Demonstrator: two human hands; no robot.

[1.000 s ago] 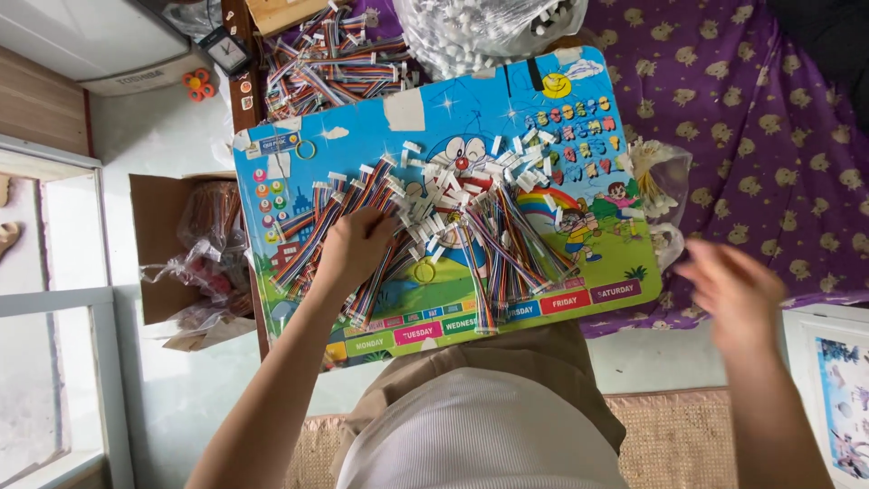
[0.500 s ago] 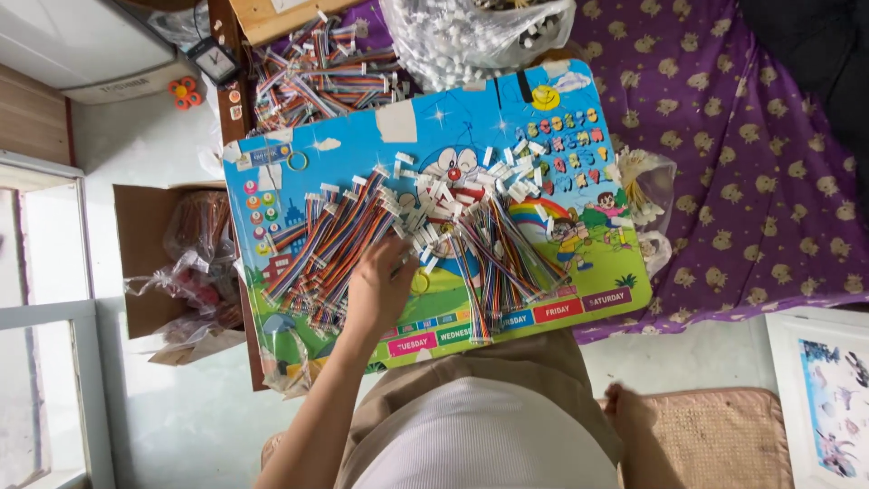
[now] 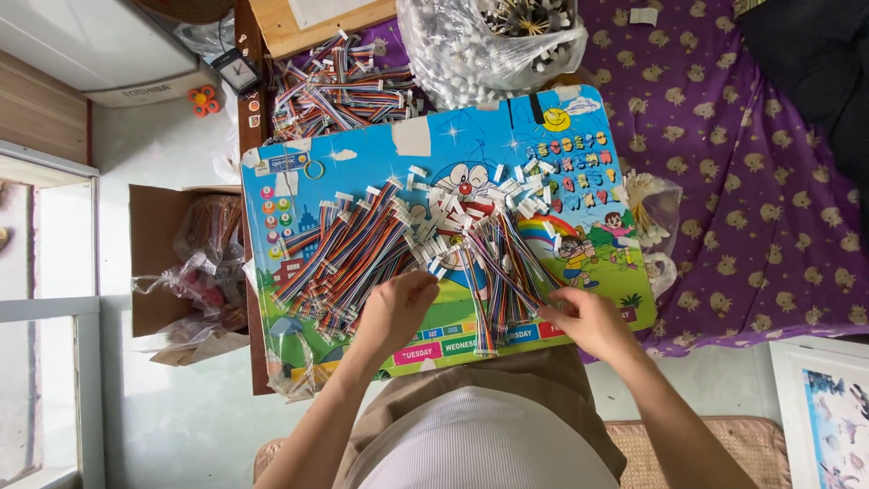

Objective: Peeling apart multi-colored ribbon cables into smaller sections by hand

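Observation:
A colourful cartoon board [image 3: 579, 181] lies across my lap and carries two heaps of striped ribbon cables with white plug ends. My left hand [image 3: 398, 306] rests on the near end of the left heap [image 3: 339, 254], fingers curled over the cables. My right hand [image 3: 587, 319] sits at the board's near right edge, beside the right heap [image 3: 493, 267]. Its fingers are bent, and whether they pinch a cable is hidden.
More cable bundles [image 3: 339, 81] lie behind the board by a clear bag of white connectors [image 3: 480, 45]. A purple patterned cloth [image 3: 760, 181] covers the right side. A cardboard box [image 3: 181, 263] with plastic bags stands on the floor at left.
My right hand has come back from the right side to the board's near right edge. My left hand has slid toward the near end of the left heap.

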